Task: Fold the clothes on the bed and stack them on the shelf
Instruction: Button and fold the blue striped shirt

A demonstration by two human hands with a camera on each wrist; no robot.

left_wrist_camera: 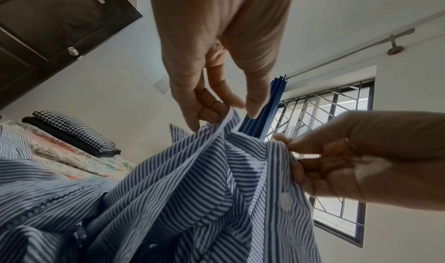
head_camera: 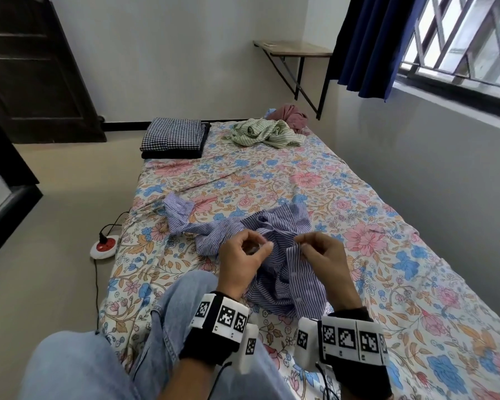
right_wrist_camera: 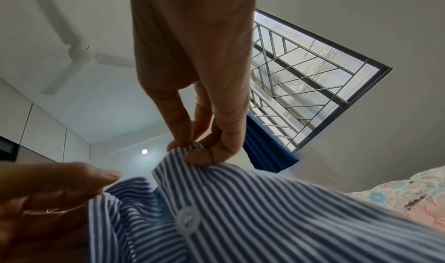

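We hold striped shirt (head_camera: 283, 272) over near end of bed (head_camera: 272, 180). Left hand (head_camera: 240, 264) pinches 1 front edge, right hand (head_camera: 324, 261) pinches button edge, hands slightly apart. Cloth light, soft, limp; likely best gripped at seams, collar.

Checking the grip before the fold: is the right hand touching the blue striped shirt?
Touching. The right wrist view shows the right hand pinching an edge of the blue striped shirt between thumb and fingers, just above a button.
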